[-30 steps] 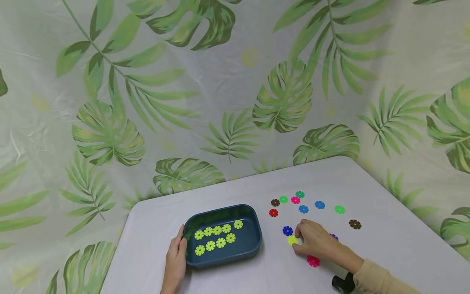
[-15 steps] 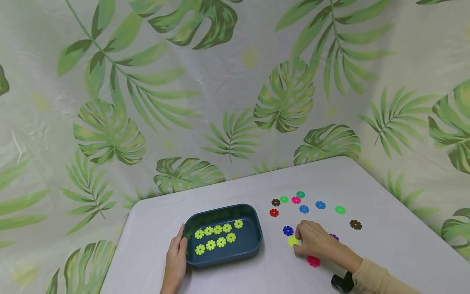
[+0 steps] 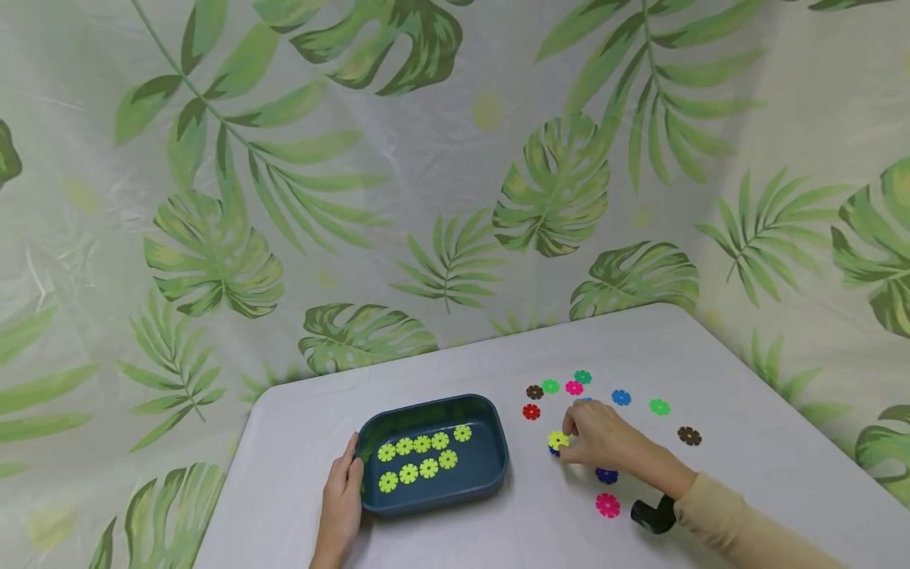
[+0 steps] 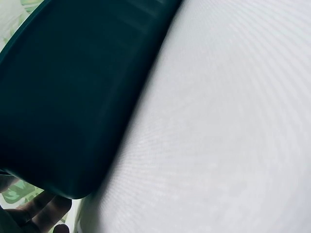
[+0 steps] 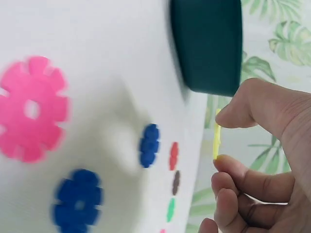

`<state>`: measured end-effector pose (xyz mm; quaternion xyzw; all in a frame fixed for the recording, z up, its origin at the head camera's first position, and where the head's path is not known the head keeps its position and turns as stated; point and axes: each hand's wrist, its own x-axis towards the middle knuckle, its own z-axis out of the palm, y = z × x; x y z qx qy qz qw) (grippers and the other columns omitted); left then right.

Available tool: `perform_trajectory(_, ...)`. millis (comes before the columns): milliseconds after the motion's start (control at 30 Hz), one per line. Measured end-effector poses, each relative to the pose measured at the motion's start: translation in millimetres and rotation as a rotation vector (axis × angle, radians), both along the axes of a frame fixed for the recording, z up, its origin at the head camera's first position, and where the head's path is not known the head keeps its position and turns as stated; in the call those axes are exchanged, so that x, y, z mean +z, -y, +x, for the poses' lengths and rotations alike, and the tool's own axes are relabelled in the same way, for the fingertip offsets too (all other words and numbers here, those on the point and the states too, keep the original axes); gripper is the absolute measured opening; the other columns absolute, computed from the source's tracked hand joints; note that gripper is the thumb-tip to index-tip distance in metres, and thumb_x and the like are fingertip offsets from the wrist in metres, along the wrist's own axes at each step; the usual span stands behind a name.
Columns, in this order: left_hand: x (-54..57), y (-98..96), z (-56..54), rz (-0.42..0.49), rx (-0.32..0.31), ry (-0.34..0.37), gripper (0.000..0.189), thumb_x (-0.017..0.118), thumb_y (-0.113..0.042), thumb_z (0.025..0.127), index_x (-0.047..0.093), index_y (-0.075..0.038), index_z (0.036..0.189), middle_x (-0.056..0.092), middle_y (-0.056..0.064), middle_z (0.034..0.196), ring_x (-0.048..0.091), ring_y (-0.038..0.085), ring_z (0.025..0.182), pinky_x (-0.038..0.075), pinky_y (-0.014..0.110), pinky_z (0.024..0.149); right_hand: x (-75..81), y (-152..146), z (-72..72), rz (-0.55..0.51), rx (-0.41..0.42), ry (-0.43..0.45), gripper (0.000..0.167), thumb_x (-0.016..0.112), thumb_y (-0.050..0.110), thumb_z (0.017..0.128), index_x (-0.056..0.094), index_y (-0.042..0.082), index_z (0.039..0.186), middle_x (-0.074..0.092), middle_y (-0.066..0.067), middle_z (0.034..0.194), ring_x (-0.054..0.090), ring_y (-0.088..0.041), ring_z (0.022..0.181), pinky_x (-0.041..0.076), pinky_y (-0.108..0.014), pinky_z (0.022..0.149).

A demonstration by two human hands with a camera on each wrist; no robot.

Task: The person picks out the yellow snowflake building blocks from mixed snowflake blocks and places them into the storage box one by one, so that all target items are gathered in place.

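Observation:
My right hand (image 3: pixel 603 436) pinches a yellow snowflake disc (image 3: pixel 558 439) between thumb and fingertip. In the right wrist view, that yellow disc (image 5: pixel 216 138) stands edge-on, raised off the table. From the head camera it overlaps a blue disc lying beneath. My left hand (image 3: pixel 340 494) holds the left end of a dark blue rectangular tray (image 3: pixel 478 458), thumb near the rim. The left wrist view has its fingers (image 4: pixel 53 212) against the tray's end. Several yellow-green discs (image 3: pixel 429 468) lie flat in two rows inside the tray.
Loose discs lie right of the tray on the white table (image 3: pixel 298 442): pink (image 3: pixel 607 505), dark blue (image 3: pixel 607 476), red (image 3: pixel 531 412), brown (image 3: pixel 689 436), green (image 3: pixel 659 407) and others. A black band or device (image 3: pixel 654 515) is at the right wrist. A leaf-print curtain (image 3: pixel 441 158) hangs behind.
My right hand has lifted the yellow disc from the table and moved slightly up and left, over the blue disc. A dark blue disc now shows below the hand. The left hand stays put.

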<state>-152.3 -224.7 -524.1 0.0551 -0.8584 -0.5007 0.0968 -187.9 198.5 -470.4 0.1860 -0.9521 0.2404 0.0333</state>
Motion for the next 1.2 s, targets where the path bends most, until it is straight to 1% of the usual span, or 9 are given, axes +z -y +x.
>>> perform_trajectory(167,-0.2,0.8,0.1,0.001,-0.002,-0.011,0.05,0.037,-0.032,0.112,0.035,-0.016,0.159,0.049,0.021,0.142,0.043,0.038,0.135,0.028,0.06,0.112,19.2,9.0,-11.3,0.013,0.037,-0.059,0.019,0.082,0.019,0.071,0.068,0.008,0.08,0.061,0.003,0.078,0.049,-0.011,0.07,0.047,-0.029,0.065)
perform_trajectory(333,-0.7,0.8,-0.6,-0.006,0.002,-0.02,0.05,0.038,-0.031,0.112,0.036,-0.016,0.159,0.052,0.02,0.136,0.047,0.036,0.129,0.031,0.059,0.11,37.4,25.6,-17.8,0.018,0.109,-0.112,0.018,0.081,0.019,0.072,0.07,0.008,0.08,0.06,0.002,0.08,0.049,-0.01,0.071,0.047,-0.028,0.066)
perform_trajectory(433,-1.9,0.7,-1.9,-0.004,0.008,-0.022,0.05,0.038,-0.032,0.112,0.036,-0.015,0.159,0.053,0.019,0.134,0.048,0.034,0.127,0.032,0.058,0.109,43.9,37.8,-20.7,0.009,0.165,-0.132,0.015,0.079,0.018,0.073,0.069,0.008,0.08,0.059,0.003,0.079,0.049,-0.009,0.069,0.046,-0.026,0.063)
perform_trajectory(533,-2.6,0.9,-2.8,-0.007,0.012,-0.023,0.05,0.038,-0.033,0.112,0.037,-0.014,0.159,0.053,0.019,0.132,0.05,0.033,0.124,0.033,0.058,0.108,47.3,51.7,-22.7,0.024,0.209,-0.141,0.016,0.079,0.019,0.074,0.069,0.009,0.081,0.056,0.004,0.077,0.048,-0.009,0.068,0.045,-0.026,0.062)
perform_trajectory(700,-2.9,0.5,-3.0,-0.008,0.016,-0.017,0.05,0.038,-0.031,0.112,0.037,-0.013,0.158,0.054,0.019,0.129,0.051,0.032,0.121,0.035,0.057,0.107,48.8,77.1,-23.9,0.07,0.249,-0.121,0.021,0.082,0.026,0.076,0.069,0.01,0.081,0.054,0.006,0.078,0.049,-0.01,0.071,0.046,-0.027,0.065)
perform_trajectory(867,-2.1,0.0,-2.6,-0.009,0.016,-0.008,0.049,0.038,-0.03,0.112,0.037,-0.014,0.158,0.055,0.018,0.127,0.051,0.03,0.117,0.036,0.055,0.105,43.8,98.4,-25.5,0.142,0.261,-0.096,0.025,0.085,0.031,0.076,0.069,0.013,0.079,0.053,0.007,0.077,0.048,-0.01,0.071,0.045,-0.029,0.066)
perform_trajectory(967,-2.5,0.4,-2.9,-0.011,0.011,-0.009,0.049,0.038,-0.031,0.112,0.036,-0.015,0.159,0.055,0.017,0.127,0.051,0.029,0.116,0.037,0.054,0.105,39.1,107.2,-27.9,0.166,0.284,-0.09,0.026,0.085,0.033,0.076,0.069,0.012,0.078,0.052,0.008,0.074,0.047,-0.01,0.071,0.045,-0.031,0.068)
perform_trajectory(1100,-2.2,0.9,-2.9,-0.004,0.002,-0.009,0.05,0.037,-0.032,0.112,0.035,-0.014,0.159,0.054,0.017,0.129,0.051,0.03,0.12,0.036,0.055,0.106,32.6,114.8,-31.7,0.175,0.328,-0.081,0.026,0.085,0.031,0.076,0.07,0.01,0.078,0.053,0.009,0.073,0.048,-0.01,0.072,0.046,-0.033,0.072)
perform_trajectory(1200,-1.8,1.5,-2.6,-0.006,0.002,-0.01,0.05,0.037,-0.032,0.112,0.035,-0.014,0.159,0.055,0.017,0.129,0.051,0.029,0.118,0.037,0.054,0.105,28.8,119.2,-34.3,0.197,0.338,-0.076,0.026,0.084,0.033,0.076,0.07,0.012,0.077,0.055,0.009,0.074,0.05,-0.009,0.073,0.047,-0.031,0.07)
